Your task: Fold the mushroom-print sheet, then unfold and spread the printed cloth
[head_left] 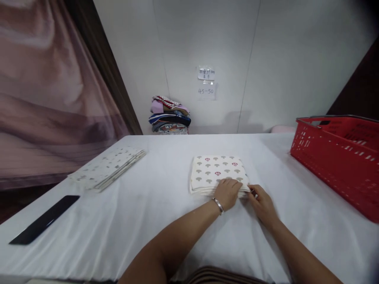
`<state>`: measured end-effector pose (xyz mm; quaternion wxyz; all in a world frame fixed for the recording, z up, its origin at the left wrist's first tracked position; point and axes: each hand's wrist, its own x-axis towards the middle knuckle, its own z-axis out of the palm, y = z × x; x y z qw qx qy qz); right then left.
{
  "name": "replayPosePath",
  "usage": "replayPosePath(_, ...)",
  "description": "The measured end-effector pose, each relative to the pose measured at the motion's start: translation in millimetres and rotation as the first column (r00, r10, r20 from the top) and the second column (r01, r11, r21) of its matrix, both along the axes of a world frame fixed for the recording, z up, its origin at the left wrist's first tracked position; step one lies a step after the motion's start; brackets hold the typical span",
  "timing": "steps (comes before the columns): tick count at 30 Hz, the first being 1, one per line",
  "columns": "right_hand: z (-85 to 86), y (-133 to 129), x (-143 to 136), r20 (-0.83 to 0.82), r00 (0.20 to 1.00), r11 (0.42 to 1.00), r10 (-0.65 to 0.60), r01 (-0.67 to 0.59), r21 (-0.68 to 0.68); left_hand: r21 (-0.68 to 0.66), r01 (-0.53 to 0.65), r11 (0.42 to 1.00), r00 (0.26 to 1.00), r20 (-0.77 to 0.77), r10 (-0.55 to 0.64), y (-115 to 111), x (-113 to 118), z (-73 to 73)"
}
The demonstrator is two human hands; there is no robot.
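Observation:
A white cloth, printed with grey and red mushrooms, lies folded into a thick rectangle on the white-covered table. Its layered edge faces me. My left hand, with a silver bracelet at the wrist, rests flat on the cloth's near edge, fingers on top. At the near right corner, my right hand pinches the edge between thumb and fingers. Part of that corner is hidden by the fingers.
Another folded printed cloth lies at the left, behind a flat black object. A red plastic basket stands at the right. Folded fabrics are piled by the wall, near paper labels. A pink curtain hangs at left.

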<state>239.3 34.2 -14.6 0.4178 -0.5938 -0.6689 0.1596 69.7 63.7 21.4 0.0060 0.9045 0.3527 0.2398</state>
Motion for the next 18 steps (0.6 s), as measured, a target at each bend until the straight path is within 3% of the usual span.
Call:
replayPosePath(6,0.4,-2.3,1.1,0.089,0.995,0.997,-0.052,0.056,-0.046,-0.037,-0.202,0.979,0.978,-0.050,0.200,0.3,-64.3,-2.9)
replayPosePath(11,2.5,-3.5,-2.3,0.150,0.985,0.994,-0.081,0.090,-0.057,-0.039,-0.284,0.958,0.959,0.001,0.284,2.0,-118.4,-4.4)
replayPosePath(14,5.8,-4.9,-3.8,0.174,0.981,0.992,-0.088,0.102,-0.075,-0.007,-0.258,0.966,0.966,0.016,0.258,3.4,-137.6,-6.4)
replayPosePath(18,8.5,-5.2,-0.6,0.209,0.973,0.992,-0.094,0.109,-0.062,0.037,-0.249,0.968,0.968,-0.004,0.249,8.7,-143.9,-12.0)
